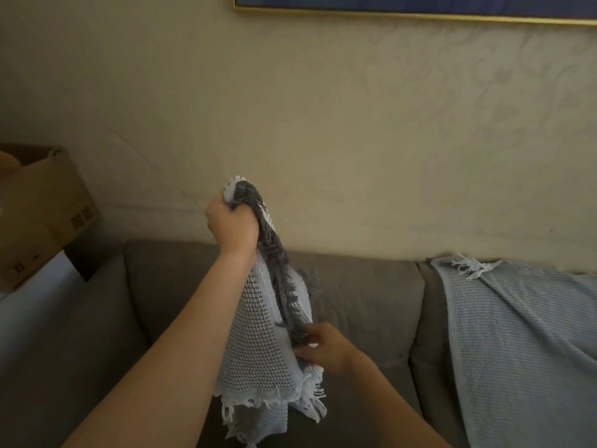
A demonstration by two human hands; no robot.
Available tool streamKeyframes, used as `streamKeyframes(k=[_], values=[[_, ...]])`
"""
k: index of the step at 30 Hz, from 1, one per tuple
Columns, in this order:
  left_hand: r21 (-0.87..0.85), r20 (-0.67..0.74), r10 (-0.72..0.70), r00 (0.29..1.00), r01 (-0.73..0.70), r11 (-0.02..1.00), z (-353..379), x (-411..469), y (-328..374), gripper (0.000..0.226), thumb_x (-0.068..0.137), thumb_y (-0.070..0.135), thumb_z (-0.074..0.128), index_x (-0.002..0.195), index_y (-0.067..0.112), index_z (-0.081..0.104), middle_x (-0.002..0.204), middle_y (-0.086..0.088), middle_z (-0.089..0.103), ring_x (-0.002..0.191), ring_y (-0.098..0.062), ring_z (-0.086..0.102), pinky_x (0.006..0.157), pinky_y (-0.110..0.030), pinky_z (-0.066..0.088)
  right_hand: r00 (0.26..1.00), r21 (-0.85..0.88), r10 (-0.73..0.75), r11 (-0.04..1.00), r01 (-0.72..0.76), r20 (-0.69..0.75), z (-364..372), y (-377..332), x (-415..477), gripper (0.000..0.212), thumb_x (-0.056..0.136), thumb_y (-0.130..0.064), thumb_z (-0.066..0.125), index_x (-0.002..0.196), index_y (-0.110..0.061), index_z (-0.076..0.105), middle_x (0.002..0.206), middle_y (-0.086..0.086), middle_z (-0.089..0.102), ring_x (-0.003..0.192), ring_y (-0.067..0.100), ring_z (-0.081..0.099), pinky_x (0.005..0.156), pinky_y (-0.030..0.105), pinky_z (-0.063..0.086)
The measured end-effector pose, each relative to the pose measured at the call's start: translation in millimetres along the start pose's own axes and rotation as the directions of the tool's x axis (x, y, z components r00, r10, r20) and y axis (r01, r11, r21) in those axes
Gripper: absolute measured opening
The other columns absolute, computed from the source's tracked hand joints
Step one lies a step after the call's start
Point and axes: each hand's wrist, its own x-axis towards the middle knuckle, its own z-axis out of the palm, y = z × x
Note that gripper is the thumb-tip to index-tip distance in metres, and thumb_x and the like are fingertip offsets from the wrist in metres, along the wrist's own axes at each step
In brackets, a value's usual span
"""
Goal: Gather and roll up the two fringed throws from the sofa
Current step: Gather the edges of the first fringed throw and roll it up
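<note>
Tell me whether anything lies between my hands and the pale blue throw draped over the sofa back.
Nothing visible blocks it. The pale blue throw hangs over the sofa to the right, with bare cushion between. But both hands are occupied: the left hand and right hand hold the grey throw.

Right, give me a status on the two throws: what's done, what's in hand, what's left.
Done: the grey-and-white throw is off the sofa, bunched and hanging from the left hand. In hand: the left grip is closed on its top end, while the right hand pinches its dark fringe lower down; no roll is formed yet. Left: the light blue throw lies draped over the sofa back, untouched. Both need rolling.
</note>
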Motion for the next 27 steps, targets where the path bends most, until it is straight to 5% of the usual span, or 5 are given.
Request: streamKeyframes(k=[5,9,16,22,27], values=[[0.004,0.019,-0.002,1.000,0.002,1.000,2,-4,0,0.022,0.084,0.013,0.050,0.068,0.021,0.064,0.067,0.010,0.059,0.066,-0.013,0.049,0.065,-0.035,0.045,0.994,0.021,-0.055,0.998,0.057,-0.092,-3,-27,8,0.035,0.093,-0.053,0.068,0.098,-0.018,0.070,0.081,-0.004,0.073,0.071,0.006,0.070,0.067,0.022,0.055],[0.003,0.039,0.000,0.999,0.000,1.000,1,-7,3,0.026,0.082,0.009,0.048,0.062,0.023,0.058,0.064,0.011,0.052,0.065,-0.013,0.044,0.062,-0.034,0.040,0.983,0.007,-0.058,0.998,0.060,-0.173,-6,-37,14,0.039,0.103,-0.051,0.053,0.126,-0.026,0.071,0.106,-0.001,0.076,0.094,0.017,0.070,0.089,0.039,0.057],[-0.019,0.121,-0.030,0.992,0.032,0.999,-5,-11,7,0.039,0.085,0.003,0.048,0.055,0.027,0.052,0.061,0.012,0.044,0.063,-0.012,0.037,0.059,-0.033,0.032,0.810,-0.077,-0.052,0.997,0.008,-0.584,-7,-56,19,0.028,0.100,-0.049,0.053,0.123,-0.034,0.060,0.088,0.001,0.074,0.077,0.028,0.070,0.059,0.033,0.048],[-0.014,0.148,-0.025,0.989,0.027,1.000,-12,-12,10,0.046,0.084,-0.007,0.043,0.054,0.027,0.044,0.055,0.017,0.039,0.057,-0.008,0.032,0.053,-0.027,0.028,0.912,-0.116,-0.108,0.991,0.067,-0.397,-5,-45,20,0.018,0.094,-0.024,0.063,0.078,-0.018,0.059,0.062,-0.006,0.056,0.053,0.012,0.052,0.057,0.040,0.049],[-0.012,0.100,-0.020,0.995,0.021,1.000,-17,-4,7,0.044,0.086,-0.002,0.046,0.053,0.026,0.046,0.056,0.017,0.039,0.059,-0.008,0.033,0.058,-0.029,0.029,0.883,0.206,0.077,0.978,0.022,-0.463,4,-31,10,0.013,0.108,-0.020,0.045,0.102,-0.009,0.043,0.083,0.000,0.060,0.070,0.016,0.058,0.058,0.037,0.044]])
